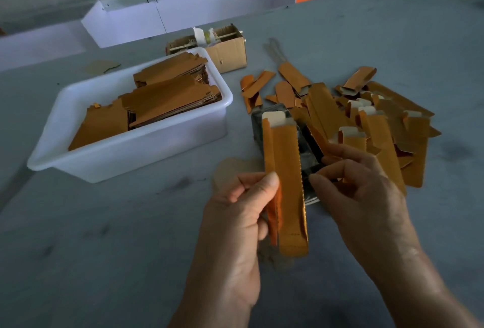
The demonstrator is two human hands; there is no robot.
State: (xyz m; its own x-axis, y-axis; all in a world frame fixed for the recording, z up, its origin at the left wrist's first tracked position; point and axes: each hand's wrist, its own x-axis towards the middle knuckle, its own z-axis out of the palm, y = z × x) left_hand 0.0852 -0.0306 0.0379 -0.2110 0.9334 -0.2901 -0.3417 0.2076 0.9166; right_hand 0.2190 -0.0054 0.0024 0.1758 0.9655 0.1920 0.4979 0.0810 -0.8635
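My left hand point(235, 220) pinches a long, narrow gold cardboard sleeve point(286, 170) and holds it upright above the table, its white inner flap at the top. My right hand point(364, 191) hovers just right of it with curled fingers, and its fingertips pinch something small and orange that I cannot make out. Behind the sleeve, a dark metal tool point(306, 154) lies on the table, partly hidden. A loose pile of folded gold sleeves point(372, 123) spreads to the right.
A white plastic tub point(125, 154) at the left holds stacks of flat gold blanks point(170, 94). A small open cardboard box point(230, 52) stands behind it. A white trough point(183, 13) runs along the back. The grey table point(104, 249) stretches around everything.
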